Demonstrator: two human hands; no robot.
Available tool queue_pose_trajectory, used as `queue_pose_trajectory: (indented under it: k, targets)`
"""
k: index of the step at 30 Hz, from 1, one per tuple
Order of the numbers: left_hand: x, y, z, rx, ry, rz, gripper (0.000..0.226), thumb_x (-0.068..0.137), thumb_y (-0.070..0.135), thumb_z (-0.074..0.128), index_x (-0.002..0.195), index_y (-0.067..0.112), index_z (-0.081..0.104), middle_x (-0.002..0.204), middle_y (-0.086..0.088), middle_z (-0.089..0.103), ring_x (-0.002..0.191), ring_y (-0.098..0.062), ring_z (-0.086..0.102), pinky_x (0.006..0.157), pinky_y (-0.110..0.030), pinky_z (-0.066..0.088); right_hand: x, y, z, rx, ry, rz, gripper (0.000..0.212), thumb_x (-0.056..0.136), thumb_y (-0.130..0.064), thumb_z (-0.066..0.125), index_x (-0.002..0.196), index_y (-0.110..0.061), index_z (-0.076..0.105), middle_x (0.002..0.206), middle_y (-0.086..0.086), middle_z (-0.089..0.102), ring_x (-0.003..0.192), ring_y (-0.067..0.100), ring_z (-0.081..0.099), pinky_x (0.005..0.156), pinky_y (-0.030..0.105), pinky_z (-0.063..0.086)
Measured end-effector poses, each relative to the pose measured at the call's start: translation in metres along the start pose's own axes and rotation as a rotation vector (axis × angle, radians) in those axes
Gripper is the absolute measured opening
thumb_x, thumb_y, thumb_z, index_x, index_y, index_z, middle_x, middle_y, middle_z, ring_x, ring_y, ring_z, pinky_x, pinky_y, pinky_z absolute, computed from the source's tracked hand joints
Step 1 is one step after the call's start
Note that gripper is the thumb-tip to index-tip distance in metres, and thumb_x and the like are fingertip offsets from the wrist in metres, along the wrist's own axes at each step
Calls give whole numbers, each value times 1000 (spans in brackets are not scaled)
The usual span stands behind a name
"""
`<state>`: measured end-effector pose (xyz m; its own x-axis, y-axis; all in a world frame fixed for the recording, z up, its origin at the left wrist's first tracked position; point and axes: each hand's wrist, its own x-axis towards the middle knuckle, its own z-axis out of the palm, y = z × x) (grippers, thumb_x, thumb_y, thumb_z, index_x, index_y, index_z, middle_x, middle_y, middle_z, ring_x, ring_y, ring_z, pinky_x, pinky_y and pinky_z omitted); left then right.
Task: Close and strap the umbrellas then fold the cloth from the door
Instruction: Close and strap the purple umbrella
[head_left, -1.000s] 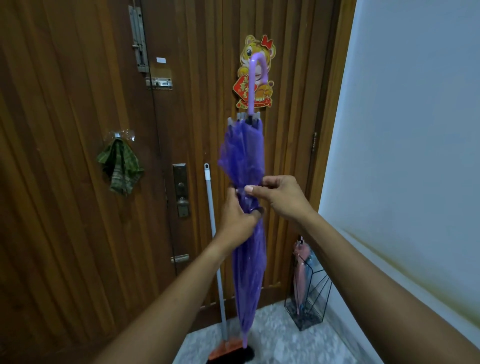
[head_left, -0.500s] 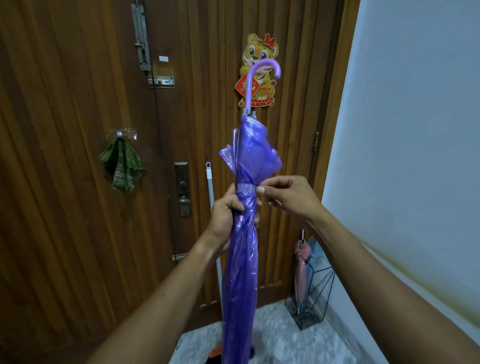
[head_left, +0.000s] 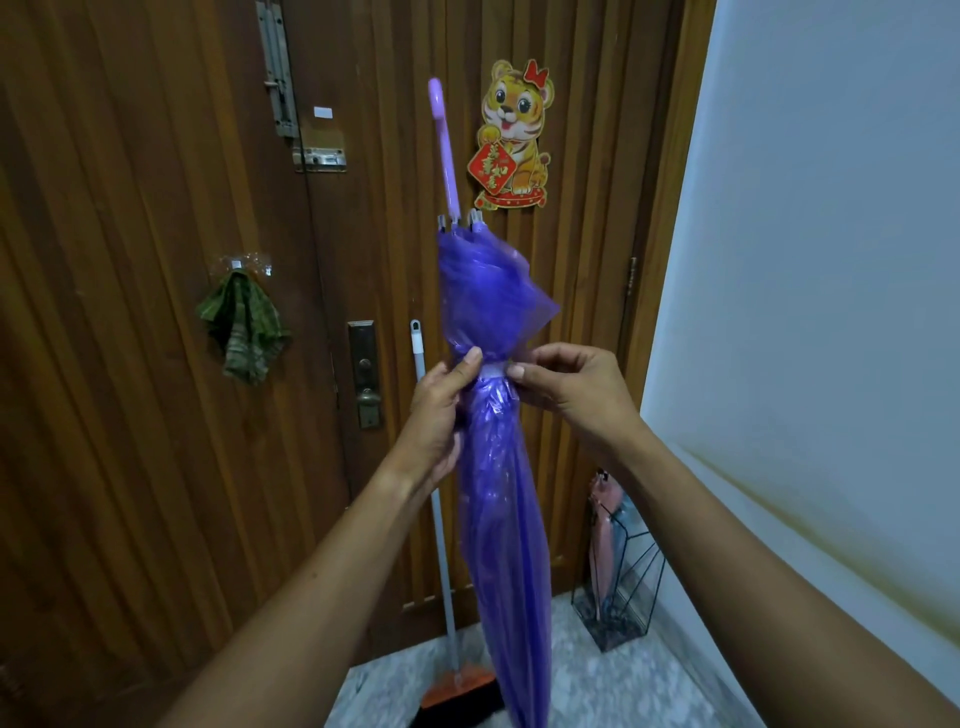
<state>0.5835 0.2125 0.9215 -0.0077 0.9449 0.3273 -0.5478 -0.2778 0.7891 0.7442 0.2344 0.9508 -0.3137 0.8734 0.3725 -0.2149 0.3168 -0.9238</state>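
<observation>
A closed purple umbrella (head_left: 506, 519) stands upright in front of me, its lilac hooked handle (head_left: 442, 140) pointing up. A pale strap (head_left: 492, 371) circles its canopy about a third of the way down. My left hand (head_left: 441, 410) holds the umbrella from the left with its thumb on the strap. From the right, my right hand (head_left: 566, 387) pinches the strap's end. A green cloth (head_left: 241, 330) hangs on a clear hook on the wooden door (head_left: 130, 415), left of my hands. A pink closed umbrella (head_left: 602, 525) stands in a black wire stand (head_left: 631, 587) at the lower right.
A broom with a grey pole (head_left: 434, 493) and an orange head leans on the door behind the purple umbrella. A tiger sticker (head_left: 514, 135) is on the door. A latch and a lock plate (head_left: 363, 374) sit near the door's middle. A white wall (head_left: 831, 260) is on the right.
The umbrella has turned, so its hooked handle now shows edge-on. The strap is now wrapped around the canopy, and both hands have shifted onto it.
</observation>
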Motion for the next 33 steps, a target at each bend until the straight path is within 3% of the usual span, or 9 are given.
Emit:
queue_pose_trajectory:
  k: [3, 7, 9, 11, 13, 15, 20, 27, 33]
  targets:
    - [3, -5, -3, 71, 102, 11, 37, 101, 25, 54, 123, -2, 63, 100, -16, 70, 79, -20, 70, 69, -29, 58, 0, -1, 6, 36, 52, -9, 10, 80, 7, 75, 89, 3, 71, 87, 17, 73, 77, 19, 74, 69, 28, 62]
    - [2, -13, -5, 303, 223, -37, 28, 104, 25, 47, 105, 6, 68, 85, -11, 68, 65, -13, 66, 62, -25, 53, -4, -2, 12, -62, 72, -60, 16, 79, 4, 78, 94, 4, 73, 86, 14, 74, 75, 11, 73, 67, 21, 59]
    - [-1, -12, -8, 249, 169, -81, 31, 102, 27, 48, 108, 5, 68, 90, -13, 66, 69, -16, 65, 71, -30, 52, -5, -3, 13, -111, 69, -75, 17, 78, 2, 79, 94, 3, 74, 85, 15, 75, 75, 15, 73, 67, 25, 60]
    - [-6, -6, -6, 164, -5, -92, 42, 96, 32, 50, 118, -1, 65, 101, -17, 65, 82, -22, 65, 84, -38, 51, -6, -2, 14, -187, 85, -100, 14, 77, -1, 82, 90, -2, 76, 78, 9, 76, 71, 16, 73, 63, 28, 60]
    - [-8, -2, -1, 246, -118, -102, 47, 94, 32, 52, 123, -3, 63, 112, -18, 67, 94, -25, 65, 90, -38, 52, -8, 0, 17, -258, 112, -140, 9, 79, -5, 81, 86, -7, 76, 70, 0, 75, 66, 12, 73, 59, 25, 58]
    - [-4, -1, 3, 267, -92, -134, 44, 94, 36, 61, 122, 3, 69, 119, -18, 68, 101, -27, 65, 95, -38, 50, -10, 4, 20, -281, 123, -196, 7, 80, -4, 79, 84, -9, 76, 68, -1, 74, 67, 12, 74, 62, 25, 58]
    - [3, -3, -7, 46, 105, -147, 24, 92, 28, 68, 101, 6, 71, 85, -8, 66, 71, -18, 65, 69, -30, 53, -14, 18, 24, -259, 136, -227, 15, 75, -11, 85, 88, -12, 78, 83, 2, 78, 83, 15, 75, 81, 35, 61]
    - [-3, -5, -14, -203, 93, -97, 35, 96, 24, 61, 124, 3, 61, 100, -13, 70, 87, -23, 68, 91, -38, 52, -16, 21, 25, -193, 125, -179, 16, 79, -6, 80, 95, -3, 77, 90, 8, 78, 89, 20, 76, 87, 45, 60]
    - [-8, -3, -10, -230, 86, -41, 36, 99, 26, 52, 127, 4, 56, 92, -12, 68, 81, -24, 66, 89, -39, 50, -17, 23, 26, -124, 116, -139, 17, 79, -7, 82, 95, -5, 77, 90, 9, 78, 88, 24, 76, 84, 44, 61]
